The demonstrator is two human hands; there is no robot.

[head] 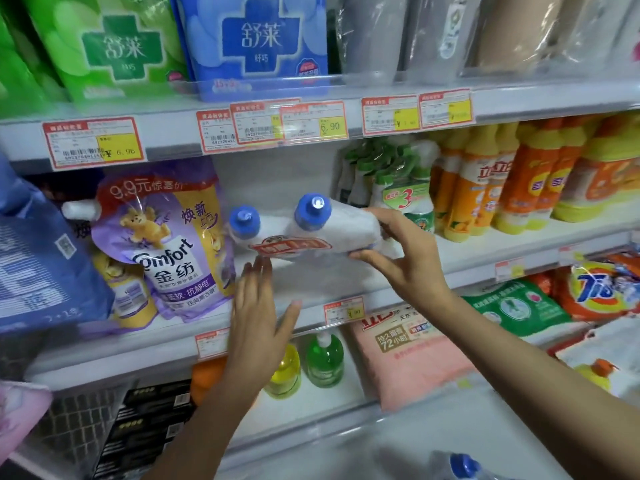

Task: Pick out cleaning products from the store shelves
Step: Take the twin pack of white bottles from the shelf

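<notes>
A twin pack of white bottles with blue caps, taped together with a red label, hangs tipped on its side in front of the middle shelf. My right hand grips the pack at its right end, thumb below and fingers on top. My left hand is open just under the pack's left end, fingers spread and pointing up, not touching it. The caps point toward me and to the left.
A purple Comfort softener pouch stands left of the pack. Green-capped bottles and orange detergent bottles fill the shelf to the right. Below are a pink bag, green and yellow bottles, and a blue-capped bottle at the bottom edge.
</notes>
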